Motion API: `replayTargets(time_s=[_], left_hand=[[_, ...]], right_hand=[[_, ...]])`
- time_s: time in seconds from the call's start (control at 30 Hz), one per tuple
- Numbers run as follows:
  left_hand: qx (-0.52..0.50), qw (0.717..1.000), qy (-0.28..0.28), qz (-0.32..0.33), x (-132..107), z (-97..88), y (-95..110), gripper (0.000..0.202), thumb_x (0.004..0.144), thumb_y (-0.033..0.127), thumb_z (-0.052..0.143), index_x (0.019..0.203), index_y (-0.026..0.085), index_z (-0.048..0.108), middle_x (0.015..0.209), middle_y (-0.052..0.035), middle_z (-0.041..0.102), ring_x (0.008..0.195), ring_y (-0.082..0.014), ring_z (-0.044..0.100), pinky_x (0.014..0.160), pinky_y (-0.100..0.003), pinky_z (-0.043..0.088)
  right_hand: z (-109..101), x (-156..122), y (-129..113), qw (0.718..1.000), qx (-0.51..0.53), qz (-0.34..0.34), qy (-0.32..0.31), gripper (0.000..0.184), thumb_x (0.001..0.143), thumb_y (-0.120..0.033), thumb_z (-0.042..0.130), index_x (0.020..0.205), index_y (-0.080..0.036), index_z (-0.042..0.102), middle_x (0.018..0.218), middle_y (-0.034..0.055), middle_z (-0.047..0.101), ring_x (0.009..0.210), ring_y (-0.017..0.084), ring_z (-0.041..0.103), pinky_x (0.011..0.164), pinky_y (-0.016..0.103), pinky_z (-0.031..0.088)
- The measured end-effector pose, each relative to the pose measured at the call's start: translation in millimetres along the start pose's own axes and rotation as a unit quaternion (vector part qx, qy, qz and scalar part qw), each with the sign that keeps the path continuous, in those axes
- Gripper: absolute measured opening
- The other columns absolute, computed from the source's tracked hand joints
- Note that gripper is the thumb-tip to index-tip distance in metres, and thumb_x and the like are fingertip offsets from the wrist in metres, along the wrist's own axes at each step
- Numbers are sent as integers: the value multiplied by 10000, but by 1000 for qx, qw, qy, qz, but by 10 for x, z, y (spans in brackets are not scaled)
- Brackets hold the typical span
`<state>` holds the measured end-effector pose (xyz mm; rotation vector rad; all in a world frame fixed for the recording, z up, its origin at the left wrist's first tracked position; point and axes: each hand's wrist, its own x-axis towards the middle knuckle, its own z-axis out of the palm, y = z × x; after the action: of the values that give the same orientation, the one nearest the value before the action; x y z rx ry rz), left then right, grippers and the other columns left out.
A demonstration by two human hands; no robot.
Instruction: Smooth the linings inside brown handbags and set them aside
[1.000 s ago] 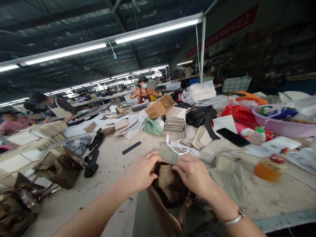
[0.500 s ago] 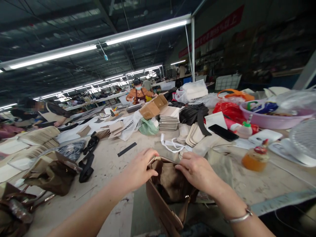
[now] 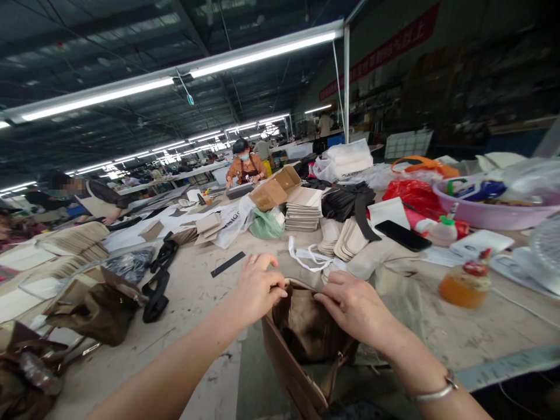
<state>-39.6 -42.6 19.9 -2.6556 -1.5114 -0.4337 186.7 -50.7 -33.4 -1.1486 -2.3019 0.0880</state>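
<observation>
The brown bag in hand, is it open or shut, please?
Open: the left hand and right hand spread the rim of the bag, showing its brown inside.

A white post (image 3: 346, 81) stands mid-hall. Left of it, a long tube light (image 3: 262, 52) glows under the dark roof (image 3: 109, 35), and more lights recede behind. Right of the post, a red banner (image 3: 380, 49) crosses the dim wall (image 3: 481, 76). Below the post spreads the pale, scuffed surface (image 3: 196, 291).

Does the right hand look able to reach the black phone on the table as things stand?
Probably yes, if it lets go first. The right hand grips the rim of the brown bag; the black phone lies beyond it to the right, with only flat pale fabric pieces between them.
</observation>
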Motion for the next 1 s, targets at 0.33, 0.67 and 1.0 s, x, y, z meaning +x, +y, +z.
replayTargets(time_s=[0.33,0.67,1.0], left_hand=[[-212,976,-1,42,-145,97,-206,151,795,104,535,681,177,603,1126,-57,620,1000,-158,598,852,-272,453],[-279,956,-85,-44,26,76,-190,126,718,88,542,755,196,490,1081,-33,660,1025,-190,604,878,-314,458],[-219,969,-110,44,174,44,-100,204,662,253,750,832,199,650,1143,-38,587,974,-181,585,840,-264,433]], right_hand=[[25,37,-11,1000,-8,25,-7,255,887,-262,492,658,-183,570,710,16,537,719,140,505,629,256,329],[53,55,-21,999,-5,34,-9,254,881,-268,486,650,-184,550,710,15,528,711,132,500,626,246,329],[56,59,-19,999,-9,46,-4,273,870,-284,501,625,-181,566,674,10,530,675,121,502,598,240,319]])
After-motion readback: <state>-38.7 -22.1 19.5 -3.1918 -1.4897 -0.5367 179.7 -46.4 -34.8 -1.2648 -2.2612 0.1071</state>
